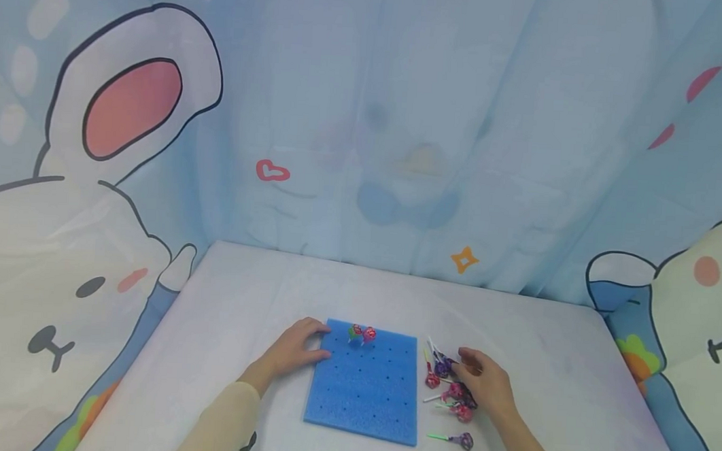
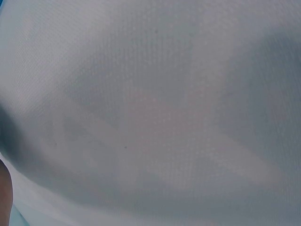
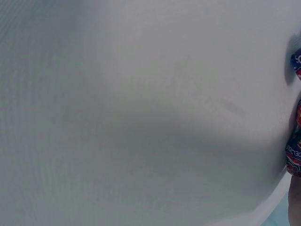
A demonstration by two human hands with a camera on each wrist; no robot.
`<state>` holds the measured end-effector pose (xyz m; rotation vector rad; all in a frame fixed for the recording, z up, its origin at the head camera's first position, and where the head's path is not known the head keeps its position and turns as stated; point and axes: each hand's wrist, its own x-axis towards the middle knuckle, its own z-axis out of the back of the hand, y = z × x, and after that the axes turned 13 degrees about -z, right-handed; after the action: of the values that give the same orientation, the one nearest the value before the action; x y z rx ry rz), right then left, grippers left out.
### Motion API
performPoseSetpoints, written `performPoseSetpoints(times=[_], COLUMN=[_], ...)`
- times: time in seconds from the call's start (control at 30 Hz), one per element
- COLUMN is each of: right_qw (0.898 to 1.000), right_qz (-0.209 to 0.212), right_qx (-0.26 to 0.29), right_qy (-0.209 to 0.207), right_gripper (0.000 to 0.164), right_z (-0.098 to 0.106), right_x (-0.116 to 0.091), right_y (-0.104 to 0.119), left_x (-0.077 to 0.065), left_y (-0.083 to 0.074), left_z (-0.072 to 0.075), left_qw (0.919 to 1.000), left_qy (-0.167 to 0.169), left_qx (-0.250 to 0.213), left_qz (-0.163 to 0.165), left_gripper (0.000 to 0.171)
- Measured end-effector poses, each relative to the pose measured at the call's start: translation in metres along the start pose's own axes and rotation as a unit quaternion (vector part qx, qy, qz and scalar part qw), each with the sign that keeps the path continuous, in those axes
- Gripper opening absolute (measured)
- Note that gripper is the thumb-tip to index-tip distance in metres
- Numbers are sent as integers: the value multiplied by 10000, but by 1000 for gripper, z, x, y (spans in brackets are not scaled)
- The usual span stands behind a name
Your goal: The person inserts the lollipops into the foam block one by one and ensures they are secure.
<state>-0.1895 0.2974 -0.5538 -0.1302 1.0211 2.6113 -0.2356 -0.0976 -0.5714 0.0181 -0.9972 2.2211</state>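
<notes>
Lollipops, wrapped, probably light and hard-headed, best taken by the stick, are lying mostly on the counter beside the blue foam board, whose edge the spread left hand is touching, the right hand hovering at the pile, grip indiscernible.

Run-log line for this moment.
left hand: on blue board edge | right hand: at loose lollipops, grip unclear | on board: two lollipops

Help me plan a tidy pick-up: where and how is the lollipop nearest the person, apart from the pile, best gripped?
Probably pinch that lollipop by its wrapped head, coming from the right: its head lies rightward, and its green stick points left toward the blue board, so should stay free.
</notes>
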Motion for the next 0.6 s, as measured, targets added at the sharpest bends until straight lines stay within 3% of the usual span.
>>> performPoseSetpoints(times=[0.6], right_qw=[9996], right_qz=[58], right_qx=[-250], right_qy=[145], right_gripper=[46], right_z=[-6], right_x=[2], right_y=[-8], left_x=[-1], left_y=[-2], left_z=[0], left_qw=[10000], left_qy=[-2], left_qx=[-5], left_qz=[13], left_gripper=[47])
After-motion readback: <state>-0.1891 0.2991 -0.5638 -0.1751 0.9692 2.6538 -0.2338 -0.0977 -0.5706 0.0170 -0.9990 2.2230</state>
